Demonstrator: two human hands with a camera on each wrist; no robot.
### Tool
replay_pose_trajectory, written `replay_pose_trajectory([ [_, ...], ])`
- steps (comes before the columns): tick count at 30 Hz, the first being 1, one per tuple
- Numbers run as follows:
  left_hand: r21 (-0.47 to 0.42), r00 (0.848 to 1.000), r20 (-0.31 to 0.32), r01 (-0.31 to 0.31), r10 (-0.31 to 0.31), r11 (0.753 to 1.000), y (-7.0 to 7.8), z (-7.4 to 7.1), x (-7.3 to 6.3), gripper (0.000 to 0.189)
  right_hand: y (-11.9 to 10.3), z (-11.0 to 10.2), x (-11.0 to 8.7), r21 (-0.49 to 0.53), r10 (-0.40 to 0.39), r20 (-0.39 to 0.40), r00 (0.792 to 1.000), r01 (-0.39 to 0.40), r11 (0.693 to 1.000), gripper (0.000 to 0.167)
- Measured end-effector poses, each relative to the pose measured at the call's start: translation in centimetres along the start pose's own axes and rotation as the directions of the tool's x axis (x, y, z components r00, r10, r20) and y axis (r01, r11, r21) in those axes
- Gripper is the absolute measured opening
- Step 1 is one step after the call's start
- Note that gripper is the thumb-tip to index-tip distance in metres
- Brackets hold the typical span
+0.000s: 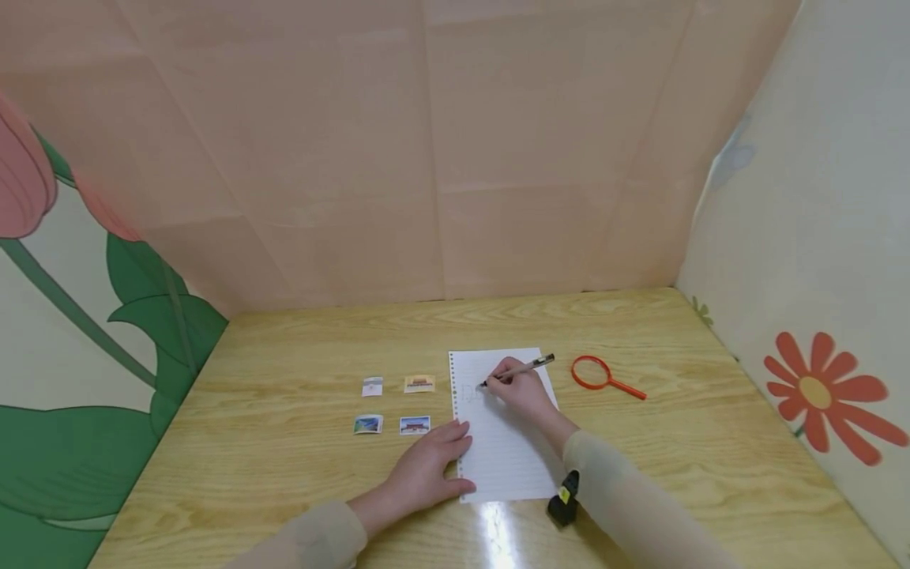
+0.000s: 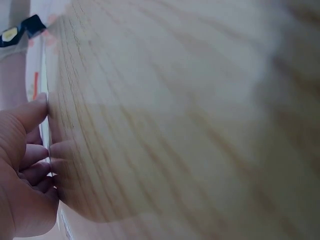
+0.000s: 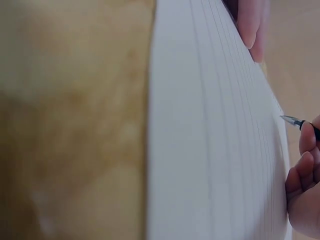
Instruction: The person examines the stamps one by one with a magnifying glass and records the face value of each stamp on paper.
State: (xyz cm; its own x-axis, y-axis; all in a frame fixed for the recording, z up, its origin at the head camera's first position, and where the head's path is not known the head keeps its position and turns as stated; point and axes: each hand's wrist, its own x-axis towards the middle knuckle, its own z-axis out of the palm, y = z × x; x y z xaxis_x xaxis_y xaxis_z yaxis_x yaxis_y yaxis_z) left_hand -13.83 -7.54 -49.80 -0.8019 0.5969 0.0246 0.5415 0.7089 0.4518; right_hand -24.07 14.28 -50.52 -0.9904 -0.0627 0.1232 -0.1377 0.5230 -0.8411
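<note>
A lined white sheet of paper (image 1: 508,466) with punched holes down its left edge lies on the wooden table. My right hand (image 1: 524,393) pinches a black pen (image 1: 529,366), its tip at faint marks on the upper left of the sheet. In the right wrist view the metal pen tip (image 3: 291,120) shows close to the ruled surface. My left hand (image 1: 426,466) rests with fingers extended over the sheet's lower left edge. Left of the paper lie several small picture stamps, among them a yellow one (image 1: 419,384) and a blue one (image 1: 415,425).
A red magnifying glass (image 1: 627,389) lies right of the paper. Two further stamps, a pale one (image 1: 372,386) and a green-blue one (image 1: 368,424), lie farther left. A black device (image 1: 565,499) is at the right wrist. A pink cloth wall (image 1: 341,158) stands behind the table.
</note>
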Motion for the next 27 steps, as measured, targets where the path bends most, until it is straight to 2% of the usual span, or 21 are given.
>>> replay_pose_trajectory([
  [10,-0.002,1.000,-0.004,-0.017,0.017,1.000,0.0,0.0,-0.1,0.069,0.1,-1.0,-0.8,0.027,0.065,0.021,0.998,-0.066,0.997,0.003],
  [19,-0.016,1.000,0.002,-0.006,0.006,1.000,0.1,-0.1,-0.1,0.070,0.6,-1.6,-0.8,0.046,0.109,-0.048,0.993,-0.107,0.993,0.004],
  [27,-0.018,1.000,-0.003,-0.006,0.006,1.000,0.2,-0.2,-0.1,0.069,0.1,-1.4,-0.7,0.024,0.099,-0.055,0.994,-0.097,0.995,0.004],
])
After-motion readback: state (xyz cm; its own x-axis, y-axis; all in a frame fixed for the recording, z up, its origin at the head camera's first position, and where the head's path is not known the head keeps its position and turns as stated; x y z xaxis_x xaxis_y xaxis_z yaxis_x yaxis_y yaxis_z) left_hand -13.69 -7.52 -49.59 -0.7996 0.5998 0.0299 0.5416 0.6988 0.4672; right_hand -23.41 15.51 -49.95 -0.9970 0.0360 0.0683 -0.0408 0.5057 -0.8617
